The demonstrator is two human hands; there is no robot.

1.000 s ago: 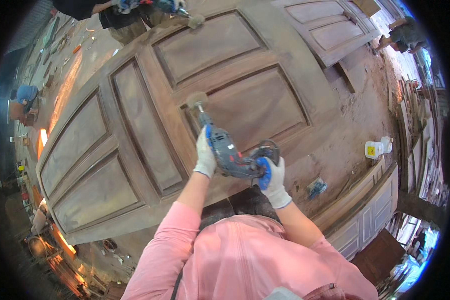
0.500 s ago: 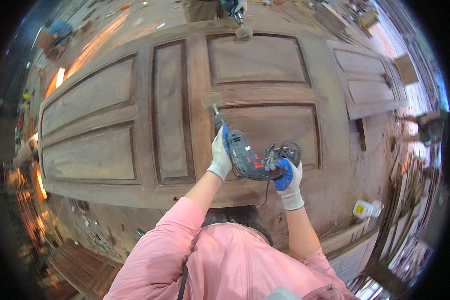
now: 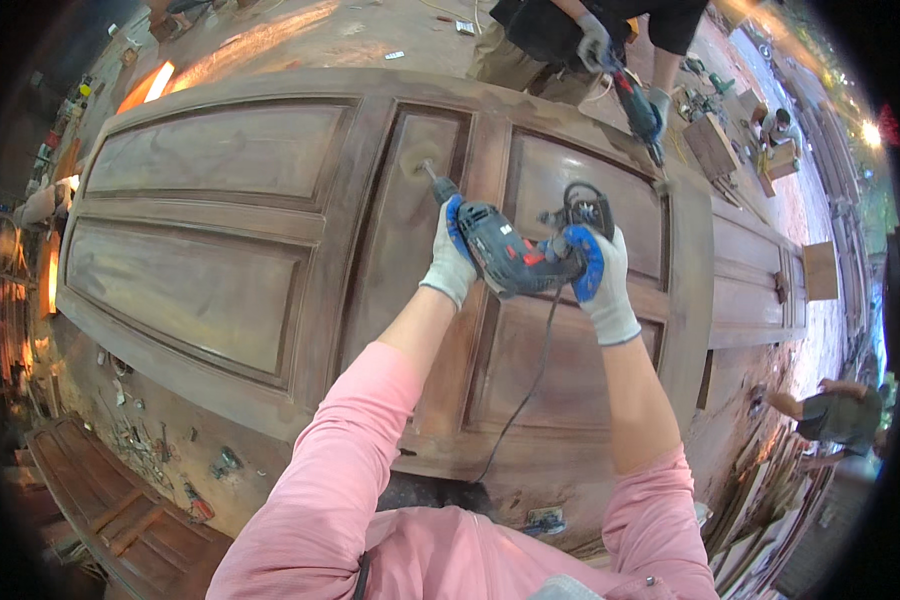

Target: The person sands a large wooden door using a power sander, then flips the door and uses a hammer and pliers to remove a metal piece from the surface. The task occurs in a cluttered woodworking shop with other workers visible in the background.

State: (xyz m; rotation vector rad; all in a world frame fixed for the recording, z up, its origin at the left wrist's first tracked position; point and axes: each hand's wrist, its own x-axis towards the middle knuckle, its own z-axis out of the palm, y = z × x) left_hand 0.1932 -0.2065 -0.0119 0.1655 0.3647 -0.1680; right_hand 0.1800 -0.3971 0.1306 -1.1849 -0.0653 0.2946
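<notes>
A brown wooden panel door [image 3: 190, 285] lies flat in front of me. Above it I hold a dark power drill [image 3: 510, 255] in both gloved hands. My left hand [image 3: 450, 262] is closed around its front part, just behind the chuck. Closed on the rear handle is my right hand [image 3: 602, 278], beside a bundled cable [image 3: 587, 207]. The drill's round, blurred sanding or buffing head [image 3: 417, 160] is at the far end of the narrow middle panel; whether it presses on the wood I cannot tell.
Across the door a co-worker's gloved hands hold another drill [image 3: 638, 108] at the door's far right part. A second door [image 3: 750, 265] lies to the right, a third [image 3: 120, 515] at lower left. Loose tools [image 3: 227, 462] litter the floor. A power cord [image 3: 530, 390] hangs from my drill.
My drill has moved from the rail beside the narrow panel to that panel's far end, with both hands still on it. The co-worker's drill has shifted right along the door. My view has turned.
</notes>
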